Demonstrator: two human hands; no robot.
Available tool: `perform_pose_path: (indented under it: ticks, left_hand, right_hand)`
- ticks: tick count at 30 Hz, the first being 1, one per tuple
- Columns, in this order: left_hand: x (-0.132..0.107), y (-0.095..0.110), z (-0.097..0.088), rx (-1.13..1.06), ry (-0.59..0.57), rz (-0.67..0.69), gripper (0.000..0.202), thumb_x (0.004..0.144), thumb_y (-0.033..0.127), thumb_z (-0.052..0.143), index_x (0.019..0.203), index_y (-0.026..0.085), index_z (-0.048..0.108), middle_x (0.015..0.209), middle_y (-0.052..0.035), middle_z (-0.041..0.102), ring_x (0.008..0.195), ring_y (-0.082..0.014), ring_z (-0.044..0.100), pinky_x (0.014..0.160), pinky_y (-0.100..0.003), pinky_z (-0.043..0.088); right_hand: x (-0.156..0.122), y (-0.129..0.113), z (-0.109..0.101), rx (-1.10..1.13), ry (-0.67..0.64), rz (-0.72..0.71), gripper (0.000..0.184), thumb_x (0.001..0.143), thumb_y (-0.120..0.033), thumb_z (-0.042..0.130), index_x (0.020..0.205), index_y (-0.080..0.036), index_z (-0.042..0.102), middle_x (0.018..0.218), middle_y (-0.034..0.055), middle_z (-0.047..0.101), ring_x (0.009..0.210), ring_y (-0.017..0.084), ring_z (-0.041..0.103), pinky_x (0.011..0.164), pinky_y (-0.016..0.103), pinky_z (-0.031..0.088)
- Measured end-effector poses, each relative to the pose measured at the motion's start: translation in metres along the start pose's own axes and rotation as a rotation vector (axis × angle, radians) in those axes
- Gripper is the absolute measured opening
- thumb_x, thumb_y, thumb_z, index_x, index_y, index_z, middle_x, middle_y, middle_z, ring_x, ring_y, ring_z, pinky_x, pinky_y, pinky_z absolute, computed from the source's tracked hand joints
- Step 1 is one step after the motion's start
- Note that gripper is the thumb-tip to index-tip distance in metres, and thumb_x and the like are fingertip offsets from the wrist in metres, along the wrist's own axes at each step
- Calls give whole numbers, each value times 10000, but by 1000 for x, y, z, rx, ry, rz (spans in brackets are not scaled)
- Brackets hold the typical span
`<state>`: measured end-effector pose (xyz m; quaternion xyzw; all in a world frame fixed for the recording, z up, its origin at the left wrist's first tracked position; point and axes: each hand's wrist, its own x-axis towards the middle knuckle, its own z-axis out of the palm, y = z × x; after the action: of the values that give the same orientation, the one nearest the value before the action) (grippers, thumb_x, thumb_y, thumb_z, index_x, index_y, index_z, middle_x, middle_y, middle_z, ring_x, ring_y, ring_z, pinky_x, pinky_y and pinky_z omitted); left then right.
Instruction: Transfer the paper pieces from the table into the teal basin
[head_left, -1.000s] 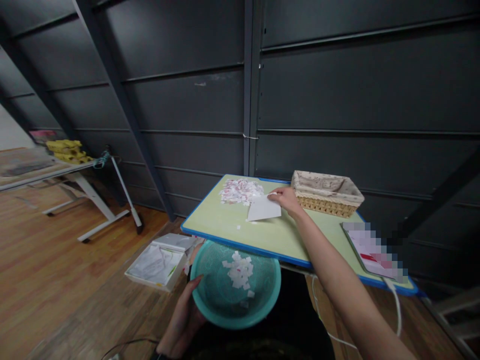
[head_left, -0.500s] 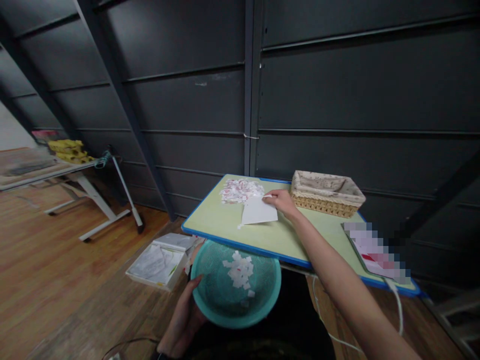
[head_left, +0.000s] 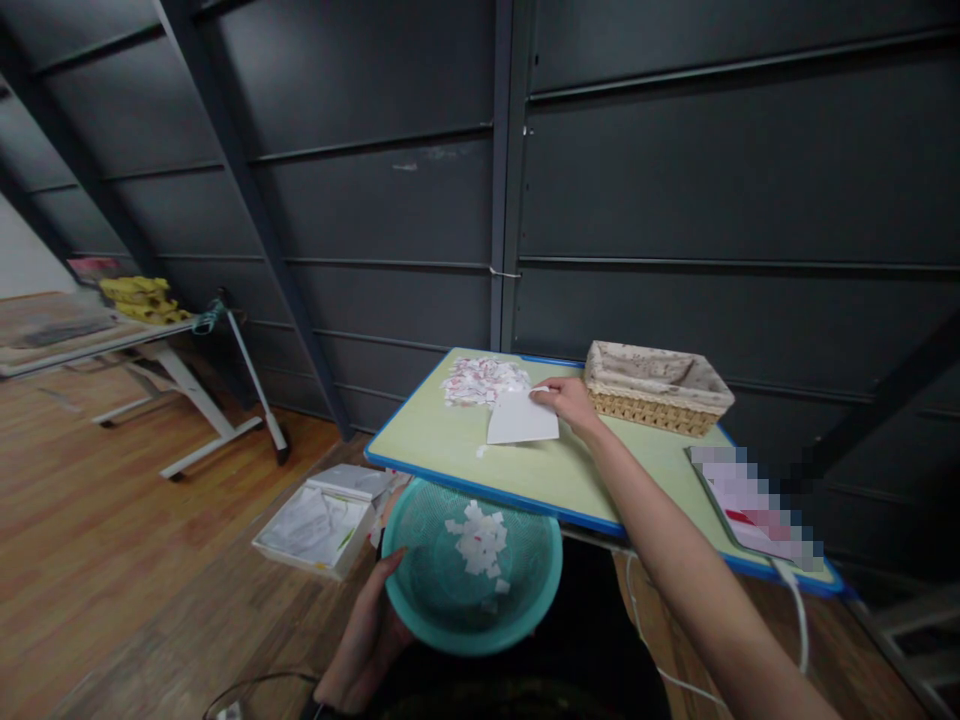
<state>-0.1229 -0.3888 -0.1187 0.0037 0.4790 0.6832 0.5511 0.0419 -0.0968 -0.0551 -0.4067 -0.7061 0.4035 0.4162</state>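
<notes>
My left hand grips the rim of a teal plastic colander, thumb over the edge and fingers under it. Small white paper scraps lie inside the colander, which sits below the near edge of the table. Over the yellow-green tabletop, my right hand pinches a white card by its upper right corner. Just behind the card spreads a heap of torn paper bits, some with red marks. One small scrap rests in front of the card's lower left corner.
A cloth-lined wicker basket stands at the table's back right. A tablet, partly blurred, lies at the right edge with a white cable hanging down. On the floor at left is an open white box. A dark panelled wall rises behind.
Very little differs. The white card and my right hand sit a touch further right in the picture, much as the whole view has shifted; my left hand keeps the colander in place.
</notes>
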Motion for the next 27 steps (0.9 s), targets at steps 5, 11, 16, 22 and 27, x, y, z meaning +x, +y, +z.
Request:
perform_pose_path:
  ticks: [5, 11, 16, 22, 27]
  left_hand:
    - [5, 3, -3, -29, -10, -64, 688, 775, 127, 616, 1425, 103, 391, 853, -107, 814, 989, -337, 708, 950, -510, 495]
    - [7, 3, -4, -38, 1, -63, 718, 746, 107, 631, 1426, 147, 405, 963, -121, 804, 1029, -336, 693, 962, -497, 489]
    - [2, 3, -1, 5, 21, -60, 672, 769, 133, 615, 1408, 81, 413, 897, -138, 808, 1019, -350, 695, 960, -518, 486]
    - [2, -2, -2, -17, -6, -12, 674, 779, 152, 624, 1413, 83, 406, 914, -134, 807, 1047, -349, 681, 976, -517, 479]
    - [5, -3, -3, -20, 9, 16, 717, 749, 122, 654, 1410, 29, 392, 892, -148, 806, 1023, -347, 692, 943, -499, 512]
  right_hand:
    - [1, 4, 1, -47, -15, -16, 322, 550, -359, 623, 705, -93, 719, 586, 49, 634, 539, 156, 509, 482, 248, 334]
    - [6, 8, -1, -183, 36, -158, 323, 627, -348, 585, 748, -95, 744, 678, 84, 692, 593, 177, 557, 543, 266, 386]
    - [6, 6, -6, -247, 101, -230, 322, 659, -327, 577, 788, -93, 756, 754, 119, 722, 632, 193, 589, 586, 283, 425]
    - [3, 3, -5, -173, 35, -192, 355, 647, -378, 600, 795, -92, 750, 727, 100, 710, 604, 183, 573, 555, 277, 408]
    - [1, 1, -4, -129, -39, -182, 354, 628, -399, 617, 771, -102, 744, 697, 80, 695, 606, 173, 554, 532, 259, 377]
